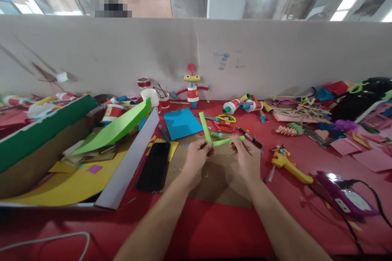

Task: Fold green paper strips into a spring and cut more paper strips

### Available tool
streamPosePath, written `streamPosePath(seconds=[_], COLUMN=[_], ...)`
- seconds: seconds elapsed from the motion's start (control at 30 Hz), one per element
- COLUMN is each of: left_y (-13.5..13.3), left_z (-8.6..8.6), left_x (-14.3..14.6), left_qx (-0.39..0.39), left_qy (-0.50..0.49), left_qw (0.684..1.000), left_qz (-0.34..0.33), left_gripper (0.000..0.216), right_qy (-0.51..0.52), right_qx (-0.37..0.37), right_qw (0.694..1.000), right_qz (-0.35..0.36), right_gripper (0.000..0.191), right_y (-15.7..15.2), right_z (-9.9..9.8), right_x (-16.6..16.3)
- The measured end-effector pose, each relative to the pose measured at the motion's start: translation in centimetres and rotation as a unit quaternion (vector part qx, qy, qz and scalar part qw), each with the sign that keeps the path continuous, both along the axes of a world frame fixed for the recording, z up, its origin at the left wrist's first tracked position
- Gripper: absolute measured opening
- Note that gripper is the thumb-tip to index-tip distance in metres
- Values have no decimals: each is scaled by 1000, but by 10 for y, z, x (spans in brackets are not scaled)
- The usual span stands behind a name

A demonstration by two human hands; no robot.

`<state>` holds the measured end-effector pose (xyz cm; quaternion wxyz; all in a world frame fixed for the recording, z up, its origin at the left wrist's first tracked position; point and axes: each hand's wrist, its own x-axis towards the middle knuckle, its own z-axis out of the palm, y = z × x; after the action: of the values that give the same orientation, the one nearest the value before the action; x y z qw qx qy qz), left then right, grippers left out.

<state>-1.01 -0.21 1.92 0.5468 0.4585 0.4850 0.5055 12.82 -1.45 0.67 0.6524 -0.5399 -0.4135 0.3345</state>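
Note:
Two light green paper strips point(222, 142) meet at a corner, one pointing away from me and the other running rightward. My left hand point(197, 155) pinches that corner between thumb and finger. At the other end, my right hand point(246, 155) pinches the strip that runs across. Both hands are over a brown cardboard sheet point(223, 187). Just behind the strips lies a green folded paper spring point(217, 135). Further back, a paper-cup robot figure point(192, 91) with red folded arms stands upright against the partition.
To the left are a black phone point(154, 166) and an open box point(122, 171) holding coloured paper. Blue paper point(183, 123), scissors point(225, 118) and a pen point(250, 138) lie behind my hands. At right sit a yellow glue gun point(290, 167) and a purple device point(346, 195) with cords.

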Motion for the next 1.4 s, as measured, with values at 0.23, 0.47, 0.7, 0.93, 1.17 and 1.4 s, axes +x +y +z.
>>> streamPosePath(seconds=[0.23,0.47,0.7,0.93,1.17,1.4], left_y=[-2,3,-5,-9,-16,-16], left_z=[-6,-8,2,8,8,9], left_x=[3,-3,4,5,4,8], left_qx=[-15,0,89,75,152,128], left_qy=[-52,-97,-6,22,69,63], left_qw=[999,995,994,997,985,989], left_qz=[2,-27,-56,3,37,33], left_gripper=[21,21,15,11,16,19], right_qy=[111,112,120,168,190,248], right_qx=[46,15,19,35,72,54], right_qw=[991,977,977,969,963,951], right_qz=[-52,182,178,179,179,178], right_gripper=[31,31,21,11,11,8], right_y=[6,-3,-3,0,-3,-2], right_z=[1,-2,-12,-16,-11,-9], right_x=[2,-17,-25,-21,-23,-26])
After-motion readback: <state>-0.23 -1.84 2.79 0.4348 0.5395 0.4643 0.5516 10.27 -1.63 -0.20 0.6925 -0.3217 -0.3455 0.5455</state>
